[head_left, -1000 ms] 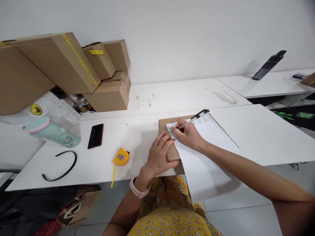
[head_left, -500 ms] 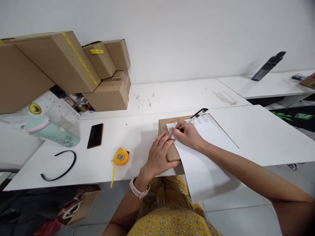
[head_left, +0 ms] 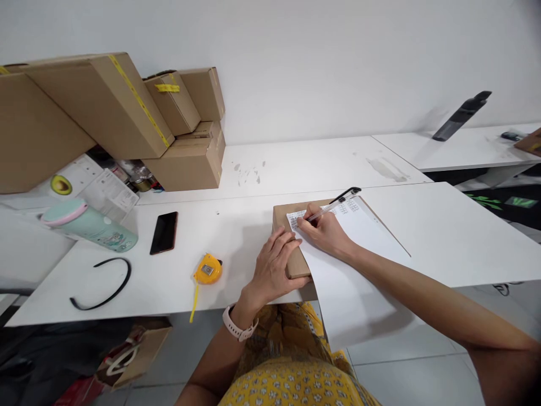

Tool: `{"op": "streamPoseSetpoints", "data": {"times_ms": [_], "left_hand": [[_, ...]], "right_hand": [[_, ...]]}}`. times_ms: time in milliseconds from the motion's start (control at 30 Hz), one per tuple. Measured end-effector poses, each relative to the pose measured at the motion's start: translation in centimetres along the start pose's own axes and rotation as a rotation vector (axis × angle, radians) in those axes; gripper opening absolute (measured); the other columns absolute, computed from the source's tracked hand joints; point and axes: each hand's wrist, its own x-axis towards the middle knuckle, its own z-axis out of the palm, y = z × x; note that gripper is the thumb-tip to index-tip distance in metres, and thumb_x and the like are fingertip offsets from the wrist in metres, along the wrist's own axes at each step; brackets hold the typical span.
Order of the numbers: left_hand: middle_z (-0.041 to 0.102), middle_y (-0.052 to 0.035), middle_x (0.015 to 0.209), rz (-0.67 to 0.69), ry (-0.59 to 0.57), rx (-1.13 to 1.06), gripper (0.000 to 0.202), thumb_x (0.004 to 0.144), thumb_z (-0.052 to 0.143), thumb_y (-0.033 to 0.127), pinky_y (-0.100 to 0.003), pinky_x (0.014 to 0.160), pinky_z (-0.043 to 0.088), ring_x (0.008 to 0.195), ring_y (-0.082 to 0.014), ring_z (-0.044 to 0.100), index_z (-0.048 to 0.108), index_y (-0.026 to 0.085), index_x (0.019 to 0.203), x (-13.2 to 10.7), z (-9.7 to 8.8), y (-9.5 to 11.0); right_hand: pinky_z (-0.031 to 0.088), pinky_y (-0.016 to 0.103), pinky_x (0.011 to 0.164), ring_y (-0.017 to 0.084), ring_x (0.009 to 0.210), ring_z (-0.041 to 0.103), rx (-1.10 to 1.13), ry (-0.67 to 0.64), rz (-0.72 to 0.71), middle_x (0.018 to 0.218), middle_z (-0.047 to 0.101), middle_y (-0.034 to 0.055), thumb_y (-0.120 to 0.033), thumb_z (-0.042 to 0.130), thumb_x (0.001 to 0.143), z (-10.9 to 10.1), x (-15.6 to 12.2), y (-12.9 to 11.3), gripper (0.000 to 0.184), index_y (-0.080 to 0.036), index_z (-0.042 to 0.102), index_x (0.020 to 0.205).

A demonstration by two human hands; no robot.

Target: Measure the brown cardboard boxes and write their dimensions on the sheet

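In the head view my right hand (head_left: 327,231) is closed around a clear-barrelled pen with a black cap (head_left: 344,196) on its back end. The pen's tip is at the upper left of a white paper sheet (head_left: 363,282), by small rows of handwriting; my fingers hide the exact contact. Under the paper lies a flat cardboard box (head_left: 298,264), and the sheet hangs over its front edge. My left hand (head_left: 276,262) grips the box's near left corner, fingers on top touching the paper's edge and thumb along the front side.
Left on the white table (head_left: 456,237) are a yellow tape measure (head_left: 208,269), a phone (head_left: 164,233), a black headband-like loop (head_left: 127,279) and a mint bottle (head_left: 91,225). Cardboard boxes (head_left: 186,163) are stacked behind. A dark bottle (head_left: 462,115) stands far right.
My right hand and the pen have shifted very slightly to the right along the writing. My left hand keeps its place on the box.
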Motion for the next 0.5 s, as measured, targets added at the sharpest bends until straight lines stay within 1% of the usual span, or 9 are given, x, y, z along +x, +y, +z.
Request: {"op": "streamPoseSetpoints", "data": {"times_ms": [167,300,500], "left_hand": [[0.056,-0.0139,0.138,0.001,-0.004,0.0,0.08,0.068,0.086,0.04,-0.057,0.113,0.045,0.143,-0.0387,0.041,0.045,0.021,0.134,0.0,0.03,-0.02],[0.056,-0.0138,0.138,-0.002,-0.003,0.002,0.08,0.067,0.087,0.039,-0.056,0.113,0.045,0.143,-0.0381,0.041,0.045,0.021,0.134,-0.01,0.0,-0.01],[0.056,-0.0136,0.139,-0.009,-0.006,-0.005,0.079,0.068,0.086,0.038,-0.057,0.113,0.045,0.143,-0.0379,0.04,0.046,0.021,0.134,0.0,-0.01,0.02]], "right_hand": [[0.033,0.028,0.053,0.013,0.054,0.042,-0.004,0.004,-0.002,0.054,0.046,-0.0054,-0.039,0.058,0.082,-0.05,0.03,-0.13,0.022,-0.024,0.046,0.071],[0.033,0.028,0.053,0.012,0.054,0.042,0.009,-0.022,-0.011,0.055,0.046,-0.0052,-0.037,0.057,0.081,-0.11,0.05,-0.27,0.02,-0.023,0.046,0.071],[0.031,0.028,0.052,0.012,0.053,0.04,-0.003,-0.005,-0.02,0.054,0.044,-0.0059,-0.035,0.057,0.082,-0.16,-0.02,-0.29,0.021,-0.023,0.046,0.07]]}}
